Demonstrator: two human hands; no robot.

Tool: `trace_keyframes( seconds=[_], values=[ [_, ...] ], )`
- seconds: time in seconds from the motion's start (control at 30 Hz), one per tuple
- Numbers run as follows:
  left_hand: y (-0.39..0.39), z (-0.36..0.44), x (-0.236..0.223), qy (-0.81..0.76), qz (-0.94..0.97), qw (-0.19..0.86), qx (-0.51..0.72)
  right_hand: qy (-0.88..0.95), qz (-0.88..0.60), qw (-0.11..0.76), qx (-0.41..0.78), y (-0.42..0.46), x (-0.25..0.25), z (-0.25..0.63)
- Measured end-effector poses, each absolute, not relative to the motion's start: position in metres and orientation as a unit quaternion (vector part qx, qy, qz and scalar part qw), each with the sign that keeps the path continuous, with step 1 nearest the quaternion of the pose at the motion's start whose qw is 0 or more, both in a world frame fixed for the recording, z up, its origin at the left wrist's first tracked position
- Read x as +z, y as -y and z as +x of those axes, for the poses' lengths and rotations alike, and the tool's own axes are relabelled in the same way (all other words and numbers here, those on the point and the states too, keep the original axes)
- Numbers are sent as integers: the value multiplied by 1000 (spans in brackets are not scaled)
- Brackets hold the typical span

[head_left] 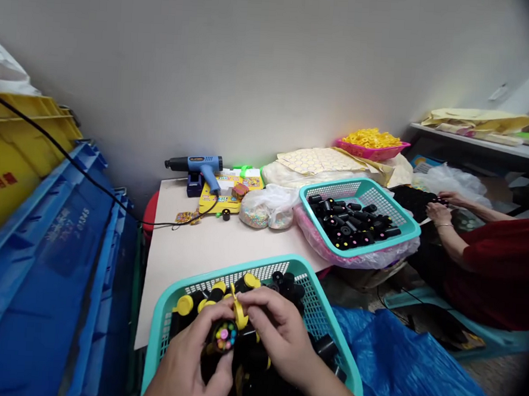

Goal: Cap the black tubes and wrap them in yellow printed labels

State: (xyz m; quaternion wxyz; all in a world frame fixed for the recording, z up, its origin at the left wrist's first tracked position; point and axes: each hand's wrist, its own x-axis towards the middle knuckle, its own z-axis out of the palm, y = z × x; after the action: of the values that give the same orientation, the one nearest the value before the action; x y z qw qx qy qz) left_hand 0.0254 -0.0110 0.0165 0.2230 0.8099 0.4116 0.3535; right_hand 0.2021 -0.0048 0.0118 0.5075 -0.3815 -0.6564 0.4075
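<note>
My left hand (192, 361) is wrapped round a small black tube (223, 338) whose open end shows coloured beads. My right hand (278, 336) pinches a yellow cap (239, 312) just above that open end. Both hands hover over a teal basket (313, 284) at the table's near edge. Inside it lie several black tubes, some with yellow caps (184, 305).
A second teal basket (368, 189) of black tubes sits on a pink bag at the right. A blue heat gun (199, 167), a bag of beads (266, 210), sticker sheets and a pink tray of yellow caps (370, 143) lie beyond. Another person's hands (440, 212) work at right. Blue crates (54, 269) stand left.
</note>
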Motion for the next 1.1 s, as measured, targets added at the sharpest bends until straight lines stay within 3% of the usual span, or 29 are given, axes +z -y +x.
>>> trace_keyframes(
  seconds=[0.1,0.23,0.37,0.5,0.8,1.1],
  values=[
    [13,20,22,-408,806,264,338,697,-395,432,413,-1,14,213],
    [15,17,24,-399,783,342,332,705,-383,443,400,-7,18,225],
    [17,16,19,-427,729,412,343,549,-372,487,569,-7,16,229],
    [21,19,15,-437,707,446,332,402,-343,424,736,-6,12,220],
    [24,26,3,-399,750,396,348,350,-317,432,768,-1,5,203],
    [21,34,-5,-372,807,239,390,443,-300,418,735,-2,-1,206]
  ],
)
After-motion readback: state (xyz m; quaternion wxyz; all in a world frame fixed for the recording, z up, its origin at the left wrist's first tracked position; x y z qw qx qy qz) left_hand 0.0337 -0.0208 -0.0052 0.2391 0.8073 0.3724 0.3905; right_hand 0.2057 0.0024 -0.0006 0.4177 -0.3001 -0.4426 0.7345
